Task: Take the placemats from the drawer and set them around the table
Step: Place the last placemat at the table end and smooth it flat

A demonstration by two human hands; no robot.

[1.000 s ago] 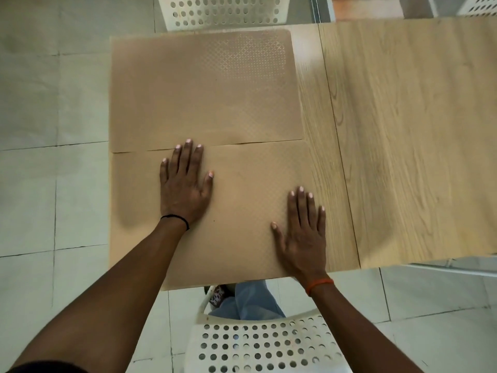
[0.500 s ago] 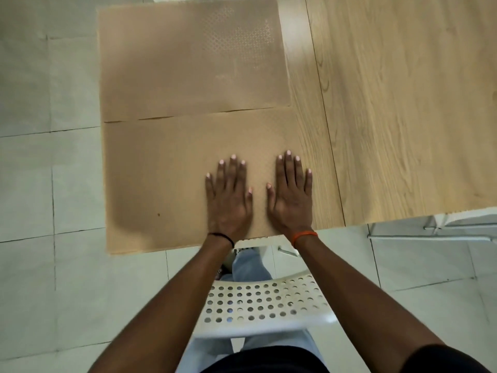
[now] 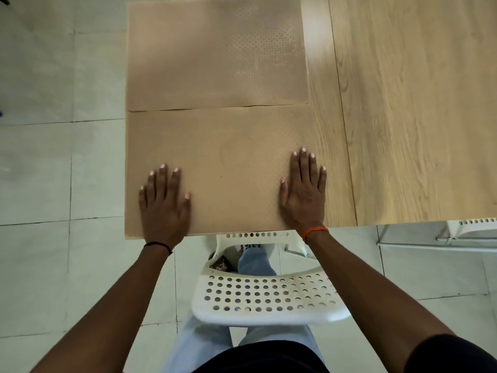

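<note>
Two tan placemats lie flat on the left end of the wooden table (image 3: 403, 103). The far placemat (image 3: 215, 55) meets the near placemat (image 3: 228, 162) along one edge. My left hand (image 3: 164, 203) presses flat on the near mat's left part, fingers straight. On the same mat's right edge rests my right hand (image 3: 304, 189), palm down, fingers straight. Both hands sit close to the table's front edge.
A white perforated chair (image 3: 269, 297) stands between me and the table's front edge. Another white chair (image 3: 473, 227) shows at the right, under the table edge. Pale floor tiles (image 3: 53, 157) lie to the left of the table.
My hands were side by side at the middle of the near mat's front; they have slid apart, the left one to the left and the right one to the right.
</note>
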